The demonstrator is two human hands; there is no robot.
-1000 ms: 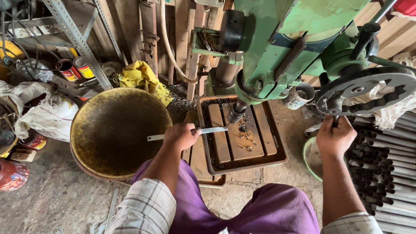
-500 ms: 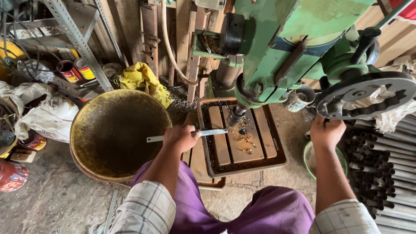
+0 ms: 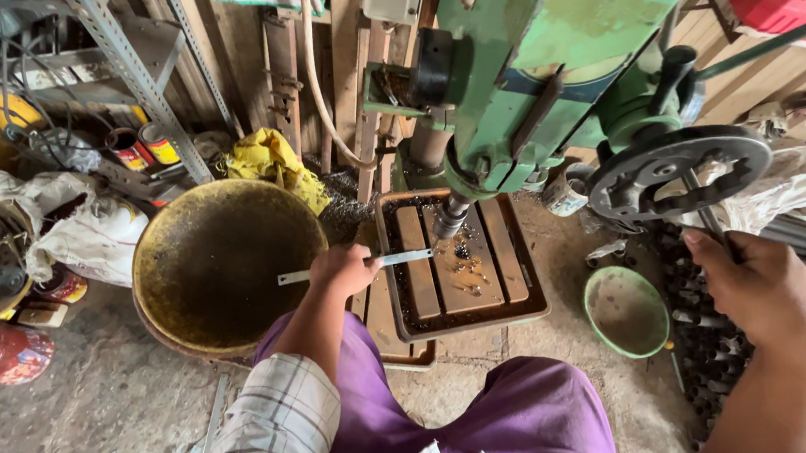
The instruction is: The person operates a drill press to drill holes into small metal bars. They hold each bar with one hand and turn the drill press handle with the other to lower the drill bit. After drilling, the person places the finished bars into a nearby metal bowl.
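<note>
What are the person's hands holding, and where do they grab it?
The left hand grips a flat metal strip around its middle. The right hand holds a handle of the green drill's wheel.

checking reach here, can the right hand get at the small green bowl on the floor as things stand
Probably yes. The right hand grips the drill press handle just above and beside the green bowl, with nothing between them. It would have to let go of the handle first; the left hand is busy holding the metal strip.

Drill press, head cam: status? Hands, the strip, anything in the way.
Left hand grips flat metal strip, one end under the drill chuck. Right hand on feed wheel handle. Large round pan sits under the strip's free end.
</note>
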